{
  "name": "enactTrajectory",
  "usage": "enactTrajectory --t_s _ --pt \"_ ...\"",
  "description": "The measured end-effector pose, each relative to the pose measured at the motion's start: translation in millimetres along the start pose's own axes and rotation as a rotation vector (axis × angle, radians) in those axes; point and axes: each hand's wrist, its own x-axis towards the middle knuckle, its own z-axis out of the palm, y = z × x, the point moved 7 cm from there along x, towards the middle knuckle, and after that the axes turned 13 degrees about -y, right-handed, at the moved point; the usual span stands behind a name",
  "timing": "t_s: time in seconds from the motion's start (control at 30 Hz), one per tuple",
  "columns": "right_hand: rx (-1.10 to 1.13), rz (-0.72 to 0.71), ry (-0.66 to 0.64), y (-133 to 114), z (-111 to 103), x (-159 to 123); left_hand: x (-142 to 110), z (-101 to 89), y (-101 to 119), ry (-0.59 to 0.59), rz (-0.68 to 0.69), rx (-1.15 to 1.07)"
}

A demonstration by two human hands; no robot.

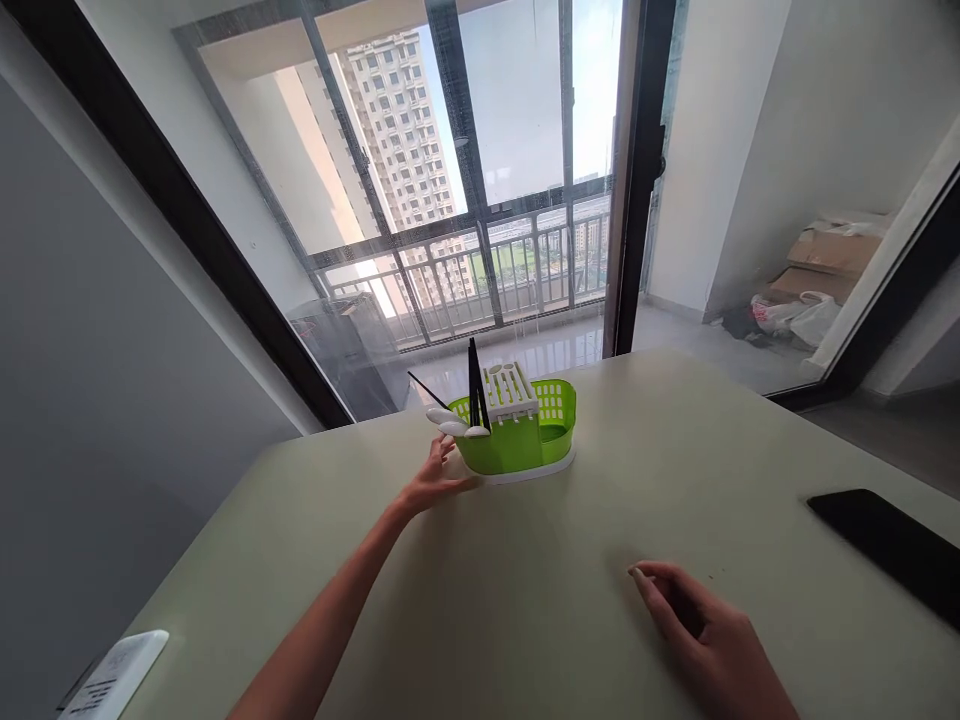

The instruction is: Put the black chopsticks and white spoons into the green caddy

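A green plastic utensil holder (502, 447) with a white base stands upright on the table. My left hand (435, 480) is around its left end, the thumb along the front of the base and the fingers at the left side, partly hidden. Black chopsticks (474, 385) rise from the left part, one leaning left. White spoons (448, 424) hang over the rim beside them. A white slotted rack (510, 390) tops the middle, and the right part is an open basket. Nearer to me, my right hand (697, 620) hovers at or just above the table, fingers curled, thumb and forefinger tips together, nothing visible in them.
The pale table (570, 610) reaches up to a glass door. A black phone-like slab (892, 540) lies at the right. At the lower left edge is a white object with printed lines (116, 675). Beyond the glass, cardboard boxes (832, 262) and bags sit on the balcony floor.
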Motion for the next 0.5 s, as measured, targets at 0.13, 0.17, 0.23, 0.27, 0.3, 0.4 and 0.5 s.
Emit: enactTrajectory --t_s 0.13,0.17,0.23,0.27,0.3,0.4,0.5 --pt "0.006 0.007 0.006 1.1 0.7 1.0 5.8 31.0 -6.0 0.107 -0.088 0.009" --pt "0.008 0.008 0.013 1.9 0.6 1.2 8.2 34.9 -6.9 0.158 -0.134 0.036" --pt "0.009 0.008 0.021 4.0 1.1 1.9 15.0 41.9 -7.2 0.224 -0.217 0.105" --pt "0.009 0.009 0.017 5.4 1.9 2.5 19.4 45.4 -6.5 0.236 -0.243 0.134" --pt "0.009 0.008 0.009 6.8 2.9 3.1 24.3 48.7 -5.3 0.242 -0.255 0.155" --pt "0.02 -0.013 -0.017 8.8 5.7 5.0 40.0 57.5 0.8 0.25 -0.255 0.181" --pt "0.034 -0.051 -0.031 6.3 7.2 6.6 58.3 67.7 11.5 0.247 -0.229 0.187"
